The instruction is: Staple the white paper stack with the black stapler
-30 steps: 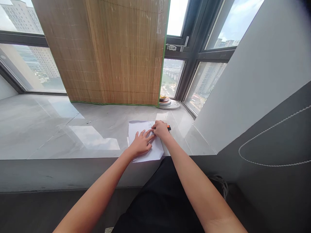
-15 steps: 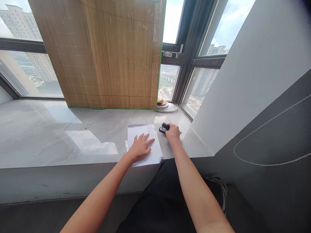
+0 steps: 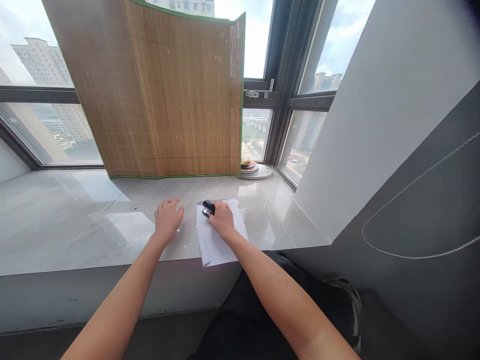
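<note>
"Stapler [image 3: 209,206]: state its position."

"Over the upper left part of the paper [image 3: 215,247], nose pointing left, in the grasp of the right hand [image 3: 222,219]. Its upper and lower arms show apart at the nose. Whether it touches the paper, I cannot tell."

"And the left hand [image 3: 168,218]?"

"Released. It is to the left of the paper, above or on the window sill [image 3: 270,227], fingers loosely curled, nothing visible in them. Contact with the sill cannot be confirmed."

"Condition of the paper?"

"Lying on the sill, near edge projecting past the sill's front. A printed patch [image 3: 235,206] shows at the upper right. Number of sheets: not determinable."

"Your findings on good practice for this step?"

"Three, all judgement. First, the left hand is better placed flat on the paper, clear of the stapler's nose, since nothing appears to steady the left side and the overhang could let it slide. Second, the edges want squaring before any pressing; the lower arm belongs beneath the paper and the upper above, with the margin seated fully between them. Third, pressure should be straight down and firm, with the sill as support; a tilted press risks a bent staple."
</note>
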The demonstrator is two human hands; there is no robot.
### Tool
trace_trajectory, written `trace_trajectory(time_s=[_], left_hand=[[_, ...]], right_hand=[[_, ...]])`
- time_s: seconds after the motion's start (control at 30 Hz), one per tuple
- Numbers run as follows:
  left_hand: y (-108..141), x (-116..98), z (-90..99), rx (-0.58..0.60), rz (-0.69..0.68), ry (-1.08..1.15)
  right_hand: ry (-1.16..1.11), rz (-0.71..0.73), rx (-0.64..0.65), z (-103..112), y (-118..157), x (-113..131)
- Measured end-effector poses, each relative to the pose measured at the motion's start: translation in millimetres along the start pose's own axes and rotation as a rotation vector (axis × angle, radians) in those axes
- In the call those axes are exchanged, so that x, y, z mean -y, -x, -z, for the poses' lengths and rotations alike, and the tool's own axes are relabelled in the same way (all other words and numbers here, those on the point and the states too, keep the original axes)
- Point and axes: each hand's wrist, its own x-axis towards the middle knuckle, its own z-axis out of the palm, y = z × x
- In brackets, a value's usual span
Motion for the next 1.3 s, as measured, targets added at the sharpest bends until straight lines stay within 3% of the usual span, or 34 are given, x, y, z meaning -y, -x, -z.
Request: trace_trajectory(time_s=[0.1, 0.2, 0.37, 0.5, 0.73, 0.87, 1.0, 1.07, 1.17, 1.3], left_hand=[[-10.2, 44.3, -7.4, 0.109, 0.289, -0.201], [-10.1, 65.1, -16.3, 0.147, 0.324, -0.261], [-8.2, 63.0, -18.5, 0.144, 0.291, -0.307], [-9.2, 61.6, -18.9, 0.124, 0.290, -0.313], [-11.4, 63.0, -20.0, 0.142, 0.296, -0.311], [-13.2, 64.4, -20.8, 0.157, 0.312, -0.326], [-11.7, 63.8, -19.7, 0.166, 0.303, -0.351], [-9.9, 61.4, -18.8, 0.166, 0.303, -0.363], [-6.8, 56.4, -18.7, 0.152, 0.307, -0.378], [-4.7, 61.0, -14.9, 0.140, 0.290, -0.385]], right_hand=[[0.068, -0.035, 0.013, -1.3, -3.3, -3.6], [0.074, -0.072, -0.002, 16.8, -14.2, -25.2], [0.016, -0.251, -0.080, 66.9, -19.1, -92.7], [0.032, -0.217, -0.230, 88.1, -5.8, -138.4], [-0.030, -0.148, -0.215, 89.4, -13.7, -152.7], [-0.081, -0.103, -0.165, 106.9, -21.9, -168.1], [0.025, 0.044, -0.337, 125.4, -36.0, -199.1], [0.166, 0.116, -0.275, 122.9, -49.1, -211.6], [0.298, 0.191, -0.016, 106.8, -72.5, -219.9], [0.356, 0.119, 0.236, 84.6, -96.2, -218.5]])
